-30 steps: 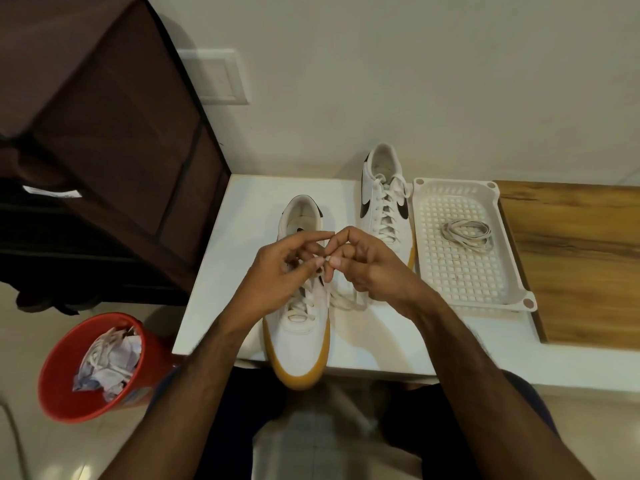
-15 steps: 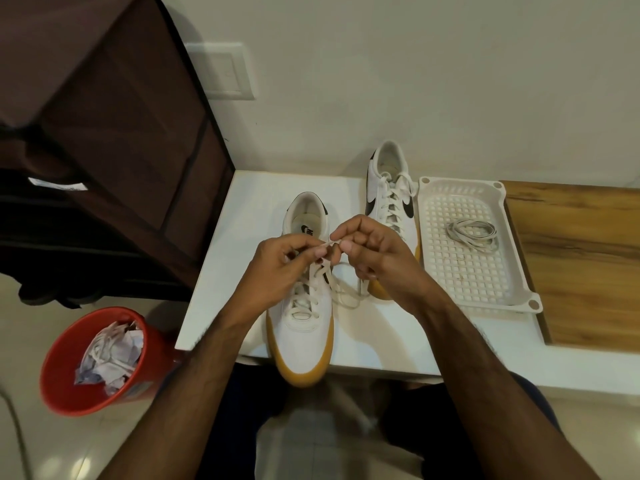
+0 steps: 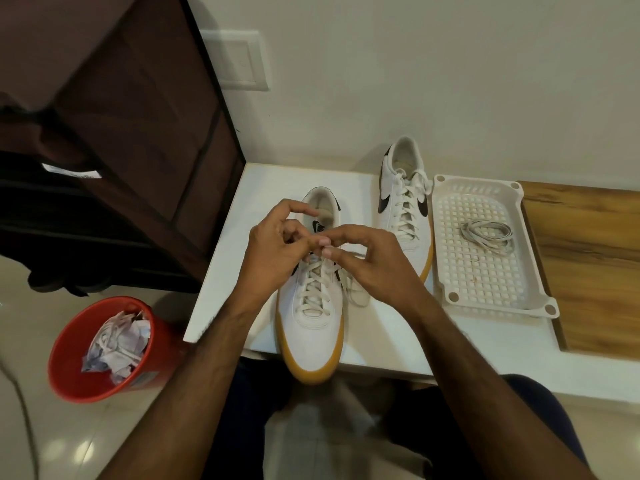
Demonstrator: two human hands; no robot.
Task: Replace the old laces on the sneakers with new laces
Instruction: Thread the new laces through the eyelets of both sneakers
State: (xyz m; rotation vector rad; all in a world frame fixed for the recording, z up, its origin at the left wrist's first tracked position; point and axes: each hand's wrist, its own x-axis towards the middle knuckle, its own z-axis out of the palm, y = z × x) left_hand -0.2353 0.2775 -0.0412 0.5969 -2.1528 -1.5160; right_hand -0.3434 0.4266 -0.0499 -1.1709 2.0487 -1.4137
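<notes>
Centre frame: near sneaker (image 3: 311,327), white with gum sole, toe overhanging the white worktop (image 3: 228,271) edge. Left hand (image 3: 273,251) and right hand (image 3: 374,265) meet over its upper eyelets, fingers curled, pinching the white lace (image 3: 313,289) ends. Second sneaker (image 3: 403,209) fully laced, upper right of centre. Bundled laces (image 3: 486,235) lie in the perforated white tray (image 3: 446,258). Red bin (image 3: 86,382) of scraps, lower left.

Near sneaker's (image 3: 311,317) upper eyelets and lace ends hidden beneath left hand (image 3: 273,251) and right hand (image 3: 370,261), grip on lace unclear, dark cabinet (image 3: 121,116) cut off at left edge, red bin (image 3: 104,351) blurred
</notes>
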